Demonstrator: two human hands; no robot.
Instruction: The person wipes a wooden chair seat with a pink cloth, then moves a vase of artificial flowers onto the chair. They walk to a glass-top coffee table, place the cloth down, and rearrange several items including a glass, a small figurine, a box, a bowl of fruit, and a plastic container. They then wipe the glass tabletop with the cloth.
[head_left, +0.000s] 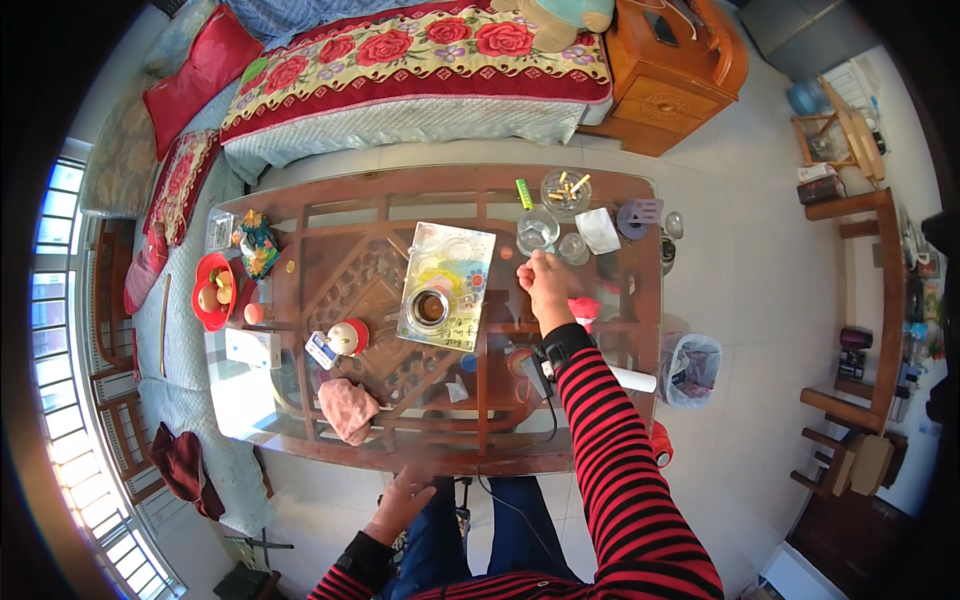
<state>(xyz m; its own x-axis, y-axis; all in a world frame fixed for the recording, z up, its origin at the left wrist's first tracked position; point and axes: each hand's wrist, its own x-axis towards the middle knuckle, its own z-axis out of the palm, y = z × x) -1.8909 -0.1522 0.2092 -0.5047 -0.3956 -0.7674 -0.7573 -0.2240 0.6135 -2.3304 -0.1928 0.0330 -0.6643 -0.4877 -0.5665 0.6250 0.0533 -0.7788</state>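
My right hand (546, 289) reaches over the glass-topped table (360, 191), its fingers curled close to the near rim of a clear round glass vessel (538, 231). Whether the fingers touch the vessel or pinch something small cannot be told. Beside that vessel are a small clear glass (574, 249), a folded white tissue (598, 231) and a green lighter-like item (523, 193). A glass ashtray (555, 201) holding several cigarette butts lies behind them. My left hand (401, 502) hovers near the table's front edge, fingers apart and partly blurred, with nothing visible in it.
Mid-table, a patterned board (454, 255) bears a glass cup of dark liquid (431, 307). A pink cloth (348, 409), a red-and-white round container (346, 337) and a red fruit bowl (202, 304) lie leftward. Right of the table stands a lined waste bin (691, 371).
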